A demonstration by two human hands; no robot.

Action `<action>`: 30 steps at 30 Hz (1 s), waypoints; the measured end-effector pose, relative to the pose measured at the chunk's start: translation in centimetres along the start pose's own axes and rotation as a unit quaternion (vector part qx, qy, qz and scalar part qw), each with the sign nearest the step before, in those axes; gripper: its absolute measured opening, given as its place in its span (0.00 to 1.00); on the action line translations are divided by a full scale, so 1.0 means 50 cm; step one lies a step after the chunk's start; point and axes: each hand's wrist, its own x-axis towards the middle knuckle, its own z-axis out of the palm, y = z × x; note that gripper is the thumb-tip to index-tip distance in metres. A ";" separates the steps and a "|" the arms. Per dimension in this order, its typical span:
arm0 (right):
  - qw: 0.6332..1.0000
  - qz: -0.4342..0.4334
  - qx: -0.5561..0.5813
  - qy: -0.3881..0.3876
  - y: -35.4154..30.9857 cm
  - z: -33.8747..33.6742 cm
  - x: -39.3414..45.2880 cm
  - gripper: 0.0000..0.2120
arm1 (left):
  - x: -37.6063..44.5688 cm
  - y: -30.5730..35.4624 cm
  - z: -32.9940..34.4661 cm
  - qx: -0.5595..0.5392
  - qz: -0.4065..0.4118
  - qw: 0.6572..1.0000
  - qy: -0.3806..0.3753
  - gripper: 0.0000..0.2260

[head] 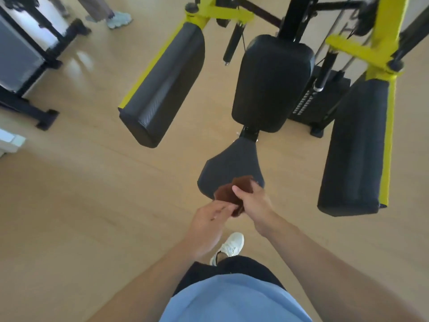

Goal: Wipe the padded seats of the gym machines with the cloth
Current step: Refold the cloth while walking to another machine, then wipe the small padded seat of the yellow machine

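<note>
A brown cloth (228, 192) is bunched between both hands, just above the near edge of a black padded seat (229, 163). My right hand (251, 201) grips the cloth from the right, thumb on top. My left hand (209, 219) reaches in from the left, its fingertips touching the cloth's lower edge. Behind the seat stands the black back pad (272, 82) of a yellow-framed machine.
Two long black arm pads hang on yellow arms, the left arm pad (162, 89) and the right arm pad (355, 147). A weight stack (308, 101) stands behind. Another black machine frame (27, 66) is at far left. Another person's feet (118, 19) show at the top. Light wooden floor (92, 194) surrounds.
</note>
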 end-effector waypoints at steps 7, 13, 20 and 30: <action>0.925 -0.222 -0.301 -0.073 -0.116 0.021 -0.048 0.10 | 0.121 -0.036 -0.116 -0.110 -0.125 0.975 0.147 0.08; 0.921 -0.314 -0.230 -0.004 -0.178 0.026 -0.082 0.10 | 0.241 -0.067 -0.206 -0.054 -0.058 0.992 -0.094 0.25; 0.975 -0.172 -0.021 0.139 -0.158 -0.016 -0.046 0.07 | 0.271 -0.082 -0.262 -0.010 -0.124 0.952 -0.278 0.21; 0.972 0.041 0.128 0.191 -0.037 -0.027 -0.001 0.08 | 0.334 -0.109 -0.292 0.141 -0.149 0.958 -0.201 0.16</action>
